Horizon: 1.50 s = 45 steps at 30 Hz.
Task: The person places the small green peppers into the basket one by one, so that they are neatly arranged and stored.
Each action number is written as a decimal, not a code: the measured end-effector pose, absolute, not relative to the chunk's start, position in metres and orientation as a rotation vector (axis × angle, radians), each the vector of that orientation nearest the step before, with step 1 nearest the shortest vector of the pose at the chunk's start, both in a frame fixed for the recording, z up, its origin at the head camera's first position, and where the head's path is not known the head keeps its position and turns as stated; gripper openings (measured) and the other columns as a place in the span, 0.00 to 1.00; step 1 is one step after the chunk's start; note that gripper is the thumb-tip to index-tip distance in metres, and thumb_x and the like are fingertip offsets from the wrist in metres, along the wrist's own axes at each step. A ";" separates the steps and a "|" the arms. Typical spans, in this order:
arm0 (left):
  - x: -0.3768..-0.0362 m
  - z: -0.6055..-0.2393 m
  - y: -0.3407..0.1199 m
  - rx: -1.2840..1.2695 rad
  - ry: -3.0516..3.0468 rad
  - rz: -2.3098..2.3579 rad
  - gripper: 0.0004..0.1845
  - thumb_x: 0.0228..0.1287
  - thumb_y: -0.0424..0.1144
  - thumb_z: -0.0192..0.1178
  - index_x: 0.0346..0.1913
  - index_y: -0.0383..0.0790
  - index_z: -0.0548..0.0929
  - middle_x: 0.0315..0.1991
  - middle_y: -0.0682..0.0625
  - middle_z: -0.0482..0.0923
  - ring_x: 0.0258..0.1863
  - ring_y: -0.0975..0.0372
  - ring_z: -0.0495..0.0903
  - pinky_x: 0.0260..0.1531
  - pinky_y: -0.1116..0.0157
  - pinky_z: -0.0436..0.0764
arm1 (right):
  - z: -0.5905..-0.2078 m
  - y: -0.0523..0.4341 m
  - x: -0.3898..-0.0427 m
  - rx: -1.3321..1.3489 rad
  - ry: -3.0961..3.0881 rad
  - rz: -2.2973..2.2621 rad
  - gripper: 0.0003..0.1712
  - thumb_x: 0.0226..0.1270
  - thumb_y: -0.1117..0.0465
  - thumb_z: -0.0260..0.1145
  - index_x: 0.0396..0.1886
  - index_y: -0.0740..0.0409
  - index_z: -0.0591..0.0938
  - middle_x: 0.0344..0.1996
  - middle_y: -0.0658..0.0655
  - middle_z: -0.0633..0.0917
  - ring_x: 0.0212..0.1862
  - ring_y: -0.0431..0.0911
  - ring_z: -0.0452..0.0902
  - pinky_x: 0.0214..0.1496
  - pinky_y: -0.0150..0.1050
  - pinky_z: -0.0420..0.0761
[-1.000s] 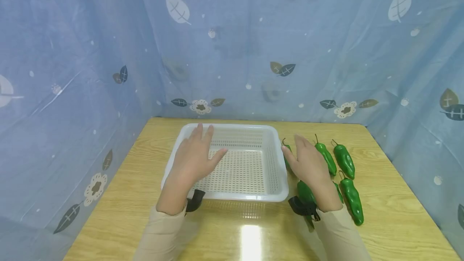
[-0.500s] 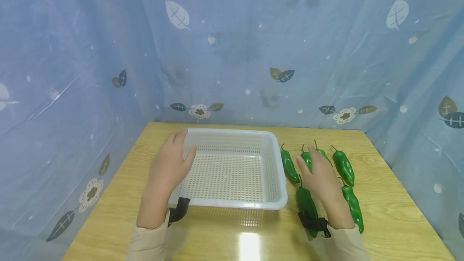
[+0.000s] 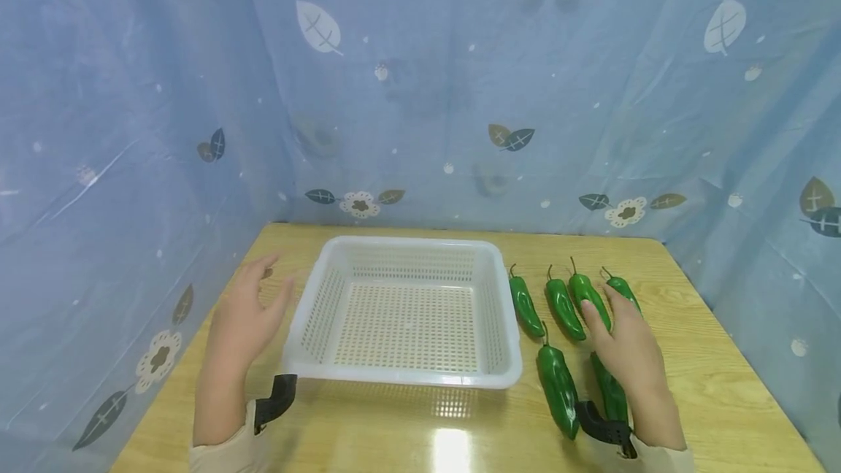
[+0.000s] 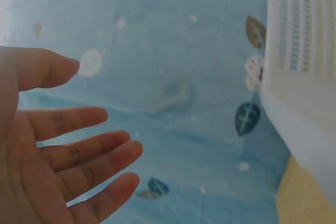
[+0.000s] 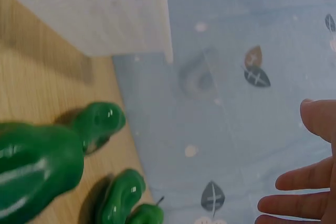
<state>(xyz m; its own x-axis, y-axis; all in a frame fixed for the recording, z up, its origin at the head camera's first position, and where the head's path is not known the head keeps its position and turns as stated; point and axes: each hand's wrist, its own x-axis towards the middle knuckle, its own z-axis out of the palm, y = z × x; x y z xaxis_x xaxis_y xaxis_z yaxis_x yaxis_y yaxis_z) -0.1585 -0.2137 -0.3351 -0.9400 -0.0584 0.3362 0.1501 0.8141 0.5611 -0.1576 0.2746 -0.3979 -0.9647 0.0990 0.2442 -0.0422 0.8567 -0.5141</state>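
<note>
My left hand (image 3: 243, 320) is to the left of the white plastic basket (image 3: 309, 320), apart from it, fingers spread and relaxed. In the left wrist view the open palm and fingers (image 4: 89, 166) hold nothing. Over the green peppers on the right hovers my right hand (image 3: 627, 349), its fingers loosely extended. Partly covered by that hand are a pepper (image 3: 611, 389) below it and another pepper (image 3: 620, 289) at the back. More green peppers lie near the basket's right side, one pepper (image 3: 557, 389) closest to the front. The right wrist view shows the thumb (image 5: 319, 119) free of any object.
The basket has perforated walls and a grid floor. Everything rests on a wooden table (image 3: 368, 429). A blue patterned curtain (image 3: 420, 93) hangs behind the table and along both sides. Black camera mounts (image 3: 276, 400) sit at the wrists.
My left hand has moved from over the basket out past its left side. My right hand has shifted right and toward me, uncovering peppers beside the basket. The basket has stayed put.
</note>
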 end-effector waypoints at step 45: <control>-0.188 -0.430 -0.246 0.104 -2.631 -1.542 0.26 0.72 0.46 0.50 0.65 0.32 0.66 0.56 0.35 0.73 0.51 0.47 0.79 0.48 0.57 0.82 | -0.462 0.373 -0.111 -0.759 -2.763 1.065 0.48 0.72 0.40 0.47 0.71 0.76 0.47 0.63 0.81 0.62 0.61 0.73 0.59 0.56 0.64 0.68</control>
